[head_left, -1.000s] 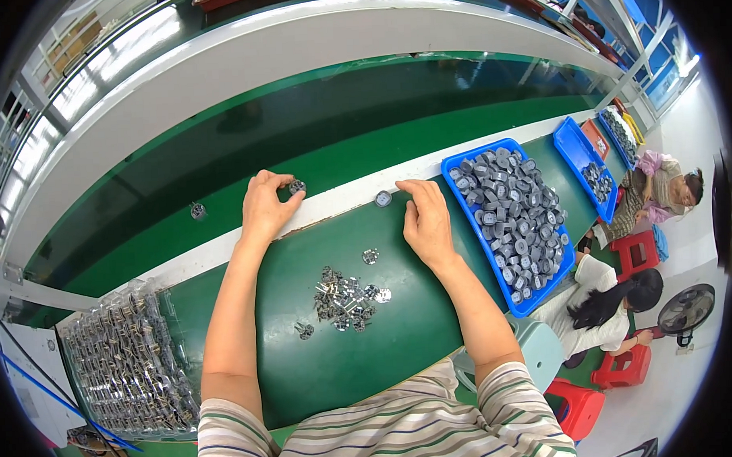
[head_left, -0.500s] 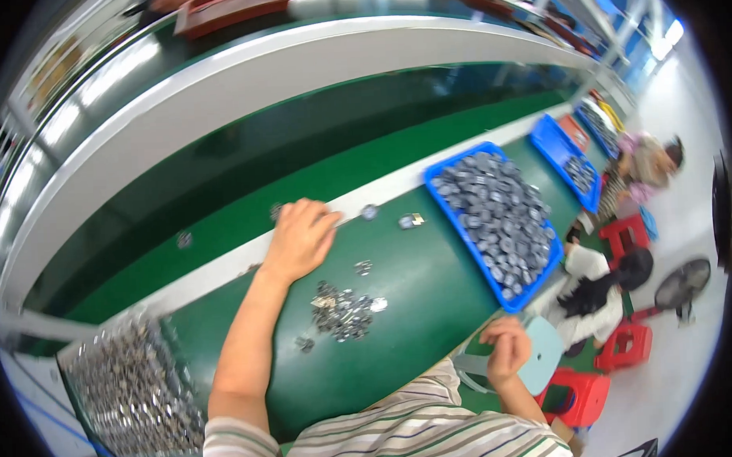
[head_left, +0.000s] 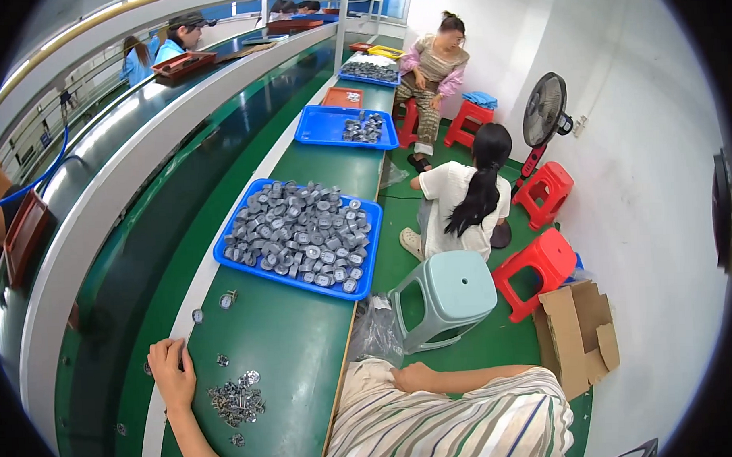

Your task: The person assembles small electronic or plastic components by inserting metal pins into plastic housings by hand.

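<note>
My left hand [head_left: 174, 374] rests by the pale strip [head_left: 159, 409] along the table's left edge. Its fingers are bent over with the thumb apart, and nothing shows in it. Just right of it on the green table [head_left: 291, 384] lies a loose pile of small shiny metal parts [head_left: 236, 401]. A small round grey piece [head_left: 197, 316] and another with a metal tab [head_left: 227, 299] sit farther up. My right hand [head_left: 413, 377] lies against the striped clothing at my lap, its fingertips partly hidden in the cloth.
A blue tray [head_left: 377, 252] heaped with round grey pieces stands ahead, with a second blue tray [head_left: 314, 125] beyond. At right are a pale green stool [head_left: 463, 285], red stools [head_left: 548, 254], a cardboard box [head_left: 575, 330] and a fan [head_left: 544, 113]. Two people sit nearby.
The view has swung to the right, showing more of the room and seated people. My right hand has come down from beside the stool to my lap; my left hand stays near the strip.
</note>
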Tool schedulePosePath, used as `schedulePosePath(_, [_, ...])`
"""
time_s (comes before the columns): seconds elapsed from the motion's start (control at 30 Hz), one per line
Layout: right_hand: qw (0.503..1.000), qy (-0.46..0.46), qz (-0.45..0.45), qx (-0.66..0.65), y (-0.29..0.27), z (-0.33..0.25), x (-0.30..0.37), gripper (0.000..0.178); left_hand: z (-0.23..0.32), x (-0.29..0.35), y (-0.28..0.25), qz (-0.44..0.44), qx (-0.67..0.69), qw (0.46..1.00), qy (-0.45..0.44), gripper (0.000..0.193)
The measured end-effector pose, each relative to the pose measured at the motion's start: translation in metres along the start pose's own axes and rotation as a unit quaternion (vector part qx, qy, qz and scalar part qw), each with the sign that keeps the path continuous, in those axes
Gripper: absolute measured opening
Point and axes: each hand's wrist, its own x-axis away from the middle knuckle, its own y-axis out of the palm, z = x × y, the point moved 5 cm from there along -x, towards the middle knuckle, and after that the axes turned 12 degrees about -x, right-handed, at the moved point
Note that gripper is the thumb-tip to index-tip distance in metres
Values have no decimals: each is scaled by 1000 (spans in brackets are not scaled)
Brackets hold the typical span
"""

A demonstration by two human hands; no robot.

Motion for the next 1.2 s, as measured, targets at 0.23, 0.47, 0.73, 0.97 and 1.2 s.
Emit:
schedulePosePath(0.23, [987,-88,-28,135,-29,-37,20,22,1,-2,4,-6,3,1000,-5,15])
schedulePosePath(0.47, [964,-189,-59,177,-74,-77,48,12,-3,1,1,68,-7,997,22,15])
schedulePosePath(0.73, [941,-306,28,143,-187,-174,2,19,-4,8,-4,7,11,1000,-28,12])
schedulePosePath(0.97, [860,-456,180,-141,-255,-260,-129,24,-5,-9,3,24,16,999,-18,12])
schedulePosePath(1.2, [909,-354,135,-175,-219,-324,-236,38,-9,1,-4,-9,0,999,-41,12])
